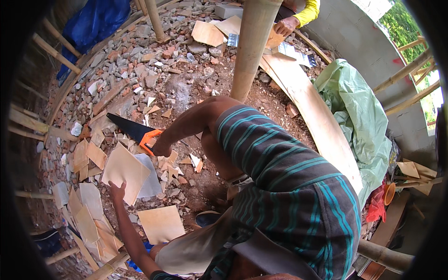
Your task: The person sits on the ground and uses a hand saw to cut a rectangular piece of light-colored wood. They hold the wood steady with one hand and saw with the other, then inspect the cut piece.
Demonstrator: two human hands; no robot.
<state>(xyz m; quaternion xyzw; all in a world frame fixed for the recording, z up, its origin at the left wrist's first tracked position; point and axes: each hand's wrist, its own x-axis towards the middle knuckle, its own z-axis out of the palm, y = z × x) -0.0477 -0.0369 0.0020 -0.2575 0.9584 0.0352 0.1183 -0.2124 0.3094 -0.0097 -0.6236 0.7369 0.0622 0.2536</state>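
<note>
My right hand [161,147] grips the orange handle of a hand saw [128,127]. The saw's dark blade points to the far left above the rubble, apart from any board. At the lower edge of a square plywood piece [125,170], my left hand [118,190] takes hold, its fingertips over the top face and the rest of the grip hidden. A grey sheet [150,176] lies partly under that piece. Nearer to me, another plywood piece [161,225] rests on the ground beside my leg.
Broken bricks and stones [140,74] cover the ground, with more board pieces [86,219] at left. A bamboo post [256,42] stands ahead. Beyond it, a co-worker's hand [285,25] touches a board. A long plywood strip [310,105] and green tarp [357,107] lie at right.
</note>
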